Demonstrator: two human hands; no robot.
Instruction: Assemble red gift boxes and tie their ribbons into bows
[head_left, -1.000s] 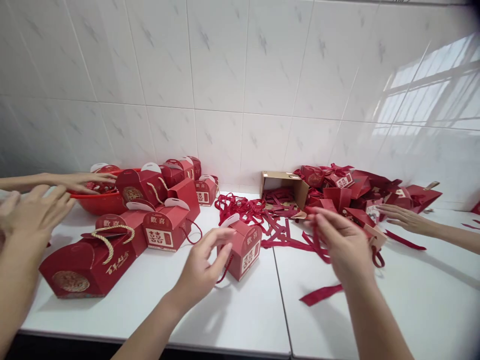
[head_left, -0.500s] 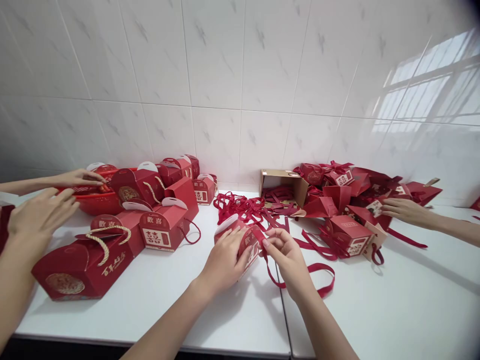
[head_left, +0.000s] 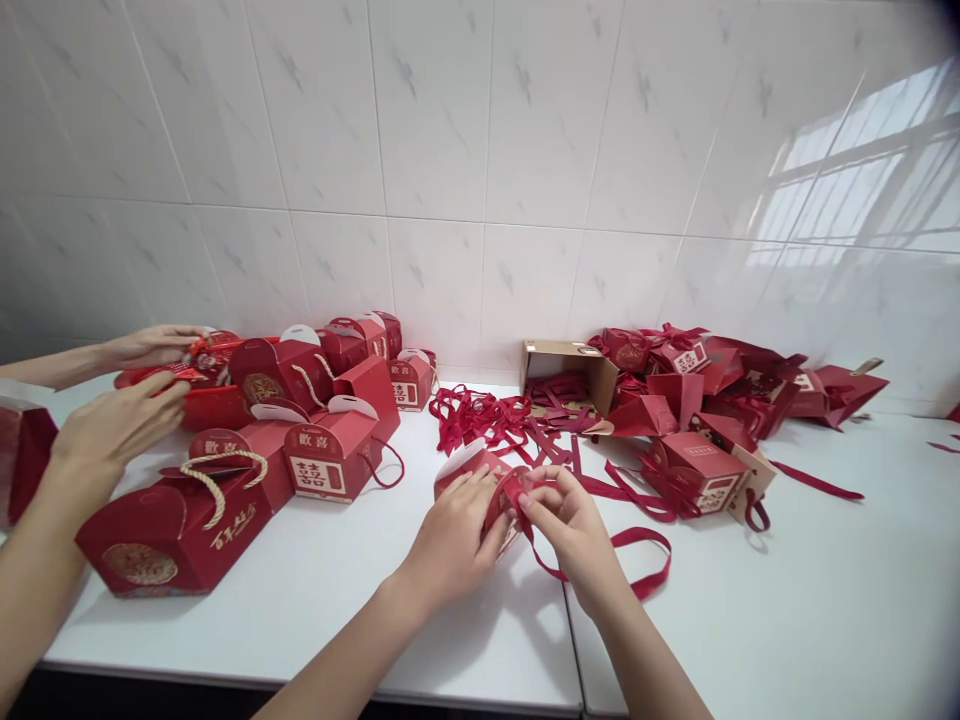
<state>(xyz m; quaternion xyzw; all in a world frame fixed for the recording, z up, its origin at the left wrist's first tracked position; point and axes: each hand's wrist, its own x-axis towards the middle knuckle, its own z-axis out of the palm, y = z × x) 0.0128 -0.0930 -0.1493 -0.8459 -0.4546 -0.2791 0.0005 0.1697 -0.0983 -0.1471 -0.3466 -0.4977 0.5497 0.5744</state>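
In the head view my left hand (head_left: 457, 535) is wrapped over a small red gift box (head_left: 469, 461) on the white table, its fingers on the top and near side. My right hand (head_left: 561, 520) pinches a dark red ribbon (head_left: 545, 562) at the right edge of that box. The ribbon hangs down from my fingers, and a loop of ribbon (head_left: 660, 570) lies on the table to the right of my right hand. My hands and fingers hide much of the box front.
Finished-looking red boxes (head_left: 324, 460) stand at the left. Beyond them, a co-worker's hands (head_left: 127, 415) are at a red basket (head_left: 214, 408). Loose ribbons (head_left: 480, 415), an open cardboard box (head_left: 562, 349) and a pile of red boxes (head_left: 697, 455) lie along the wall.
My right hand has shifted slightly left and the ribbon is closer to the box's top. The co-worker's hands at the left have moved right over the basket. The hand at the far right has left view.
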